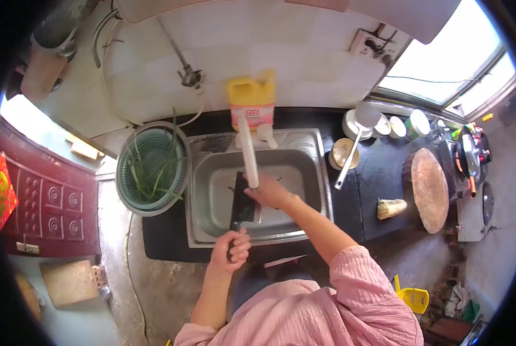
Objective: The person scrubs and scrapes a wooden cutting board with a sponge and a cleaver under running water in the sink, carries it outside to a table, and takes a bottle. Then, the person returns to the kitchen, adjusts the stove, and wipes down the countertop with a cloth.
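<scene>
A dark-bladed cleaver (244, 205) is held over the metal sink (212, 167). My left hand (231, 251) is closed around its handle, close to the front rim of the sink. My right hand (272, 193) touches the far part of the blade, its fingers bent against it and partly covered by the faucet spout (248, 153). This white spout reaches out over the basin above the blade. Small dark bits lie in the basin. Whether water is running cannot be made out.
Left of the sink stands a green basket (130, 193) with long green leaves. A yellow detergent jug (251, 95) is behind it. To the right are a bowl (344, 153), a ladle (348, 160), a pale brush-like bundle (391, 208) and a round wooden chopping board (429, 190).
</scene>
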`<state>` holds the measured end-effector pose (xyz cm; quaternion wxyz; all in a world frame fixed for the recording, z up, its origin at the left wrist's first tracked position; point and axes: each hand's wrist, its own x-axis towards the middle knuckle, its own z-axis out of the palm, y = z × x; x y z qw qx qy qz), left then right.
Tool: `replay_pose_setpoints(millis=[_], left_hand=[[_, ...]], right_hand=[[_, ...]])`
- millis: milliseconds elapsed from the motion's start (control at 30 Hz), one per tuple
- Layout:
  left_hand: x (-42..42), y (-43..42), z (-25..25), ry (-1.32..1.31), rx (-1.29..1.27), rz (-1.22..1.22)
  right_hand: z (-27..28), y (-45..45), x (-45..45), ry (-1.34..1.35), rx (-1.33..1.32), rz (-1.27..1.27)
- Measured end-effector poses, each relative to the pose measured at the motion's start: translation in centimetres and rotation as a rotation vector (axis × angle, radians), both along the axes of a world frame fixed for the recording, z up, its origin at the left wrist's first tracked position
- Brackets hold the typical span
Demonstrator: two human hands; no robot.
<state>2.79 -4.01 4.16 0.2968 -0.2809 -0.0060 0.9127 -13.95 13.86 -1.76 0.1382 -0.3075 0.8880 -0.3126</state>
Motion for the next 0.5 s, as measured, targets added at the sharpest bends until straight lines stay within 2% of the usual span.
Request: replay_pose_setpoints(millis=[33,133,200,233,300,333,367,433,500], left_hand=[[0.2,0.1,0.6,0.072,-0.314,-0.125],[0.2,0.2,1.2,0.271,-1.263,-0.565],[2.0,0.1,0.1,0.489,-2.035,-0.730],[2.2,0.3,-0.8,0.681,-2.409,-0.763],[2.3,0.5,0.7,0.562,-2.333,-0.851],[3.0,-0.6,-1.6,0.726,-2.345,-0.701],[3.2,-1.5,-3.6,0.847,-2.354,-0.535],[2.7,-1.7,-0.6,0.189,-1.219,-0.490],[3.9,-0.5,1.4,0.253,-1.441,-0.592]], right_hand=[[0.3,-0.4,-0.5,-0.081,-0.040,-0.053],[3.8,-0.7,-2.2,0.209,0.087,-0.096],[3.5,-0.9,-3.1,0.394,0.018,-0.217],[2.9,-0.3,-3.8,0.502,0.015,-0.312],[-0.4,0.5,-4.4,0.703,0.188,-0.431],[0.1,1.1,-4.8,0.363,0.336,-0.355],[-0.4,1.9,-4.2,0.210,0.184,-0.378],[0.5,3.1,-3.3,-0.001,0.163,-0.354],[1.0,5.3,-1.1,0.304,0.015,-0.346]])
